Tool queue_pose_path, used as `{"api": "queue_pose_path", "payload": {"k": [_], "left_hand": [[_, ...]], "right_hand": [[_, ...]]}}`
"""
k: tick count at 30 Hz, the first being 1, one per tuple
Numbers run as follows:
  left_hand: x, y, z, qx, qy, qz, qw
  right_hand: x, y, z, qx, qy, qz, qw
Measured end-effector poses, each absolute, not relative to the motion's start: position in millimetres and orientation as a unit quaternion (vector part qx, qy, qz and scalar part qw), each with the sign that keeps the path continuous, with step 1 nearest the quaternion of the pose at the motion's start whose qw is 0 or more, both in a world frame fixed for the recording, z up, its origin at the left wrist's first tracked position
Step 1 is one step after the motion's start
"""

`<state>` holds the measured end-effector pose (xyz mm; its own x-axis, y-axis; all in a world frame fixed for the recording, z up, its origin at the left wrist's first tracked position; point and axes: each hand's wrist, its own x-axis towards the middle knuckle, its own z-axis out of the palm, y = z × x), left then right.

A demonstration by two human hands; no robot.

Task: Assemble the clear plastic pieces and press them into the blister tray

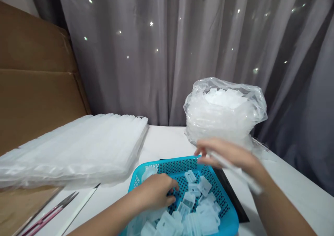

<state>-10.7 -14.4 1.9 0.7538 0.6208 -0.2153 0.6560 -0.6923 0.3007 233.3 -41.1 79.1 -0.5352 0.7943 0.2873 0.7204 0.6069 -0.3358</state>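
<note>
A blue perforated plastic basket (231, 211) holds many small translucent white plastic pieces (189, 199), some with slots or holes. My left hand (159, 190) reaches inside it from the left, fingers curved downward and a little apart just above the pieces. Nothing shows between those fingertips. Over the basket's far right corner is my right hand (219, 152), smeared by motion. A thin white stick-like tool (235, 171) lies across its palm and points back along the wrist; its kind is too blurred to make out.
A clear bag of white pieces (224, 114) stands at the back right. Stacked white plastic-wrapped packs (75, 145) lie on the left, by a cardboard box (39, 79). Pink-handled scissors or tweezers (49, 215) and a thin white strip (79, 208) rest at front left.
</note>
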Motion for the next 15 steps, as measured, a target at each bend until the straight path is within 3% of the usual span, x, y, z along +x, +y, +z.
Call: {"api": "queue_pose_path", "payload": {"k": [2, 4, 11, 15], "left_hand": [[-10.0, -13.9, 3.2, 0.920, 0.333, -0.068, 0.196], [-11.1, -12.2, 4.9, 0.927, 0.300, -0.079, 0.210], [-8.4, 0.1, -4.2, 0.959, 0.244, -0.025, 0.140], [-0.8, 5.7, -7.3, 0.896, 0.326, 0.120, 0.276]], "right_hand": [[212.5, -45.2, 41.3, -0.444, -0.887, 0.115, 0.063], [201.9, -41.1, 9.5, -0.447, -0.888, 0.106, 0.008], [208.8, -24.6, -27.0, -0.448, -0.885, 0.116, 0.055], [212.1, -25.1, -24.1, -0.491, -0.863, 0.101, 0.058]]}}
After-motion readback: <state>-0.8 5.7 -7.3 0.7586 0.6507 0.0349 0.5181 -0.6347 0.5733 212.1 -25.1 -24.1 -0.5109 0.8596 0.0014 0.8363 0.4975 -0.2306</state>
